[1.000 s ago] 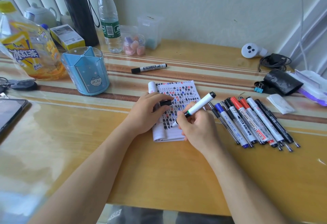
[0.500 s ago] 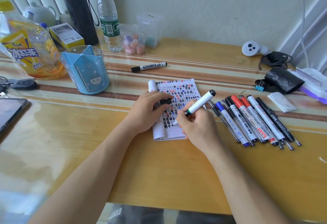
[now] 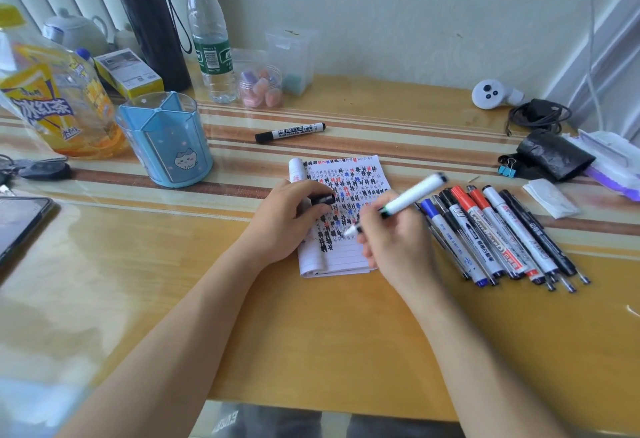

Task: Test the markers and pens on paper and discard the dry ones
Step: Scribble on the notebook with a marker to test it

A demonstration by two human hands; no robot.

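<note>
Swinging further toward the right of the frame than a moment ago, the back end of the white marker [image 3: 412, 195] is blurring as the right hand [image 3: 394, 243] is pinching its barrel between thumb and curled fingers, tip down on the paper [image 3: 339, 257] at centre frame. The left hand [image 3: 287, 219] is resting on the paper's left edge, pinching a black cap [image 3: 323, 199]. More pens [image 3: 495, 233] are lying just right of the paper.

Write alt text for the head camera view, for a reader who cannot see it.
A right hand holds a white marker, tip on a scribble-covered notepad; the left hand grips a black cap, and more markers lie alongside.
</note>
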